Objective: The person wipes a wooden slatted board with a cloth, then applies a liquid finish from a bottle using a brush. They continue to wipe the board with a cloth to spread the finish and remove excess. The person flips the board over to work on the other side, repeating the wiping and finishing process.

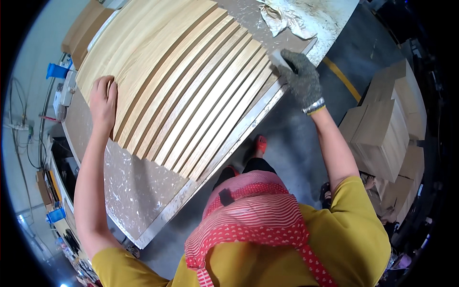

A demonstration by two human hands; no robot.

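Note:
Fanned out in overlapping steps, a stack of pale wooden panels [191,71] lies on the worktable. At its left end my bare left hand [103,98] grips the edge of the top wooden panel [138,50], fingers bent over the wood; the thumb is hard to see. My right hand [301,79], in a dark grey knitted glove, is closed around a small whitish block [276,58]. That block is against or very close to the right ends of the stepped panels. The glove hides part of the block, so its exact kind cannot be told.
A crumpled white cloth [287,21] lies at the worktable's far side. The brown, paint-spattered worktable [136,191] has a pale edge nearest me. Cardboard boxes [382,129] stand on the floor at right, near a yellow floor line [342,78]. Blue bins [57,71] are at left.

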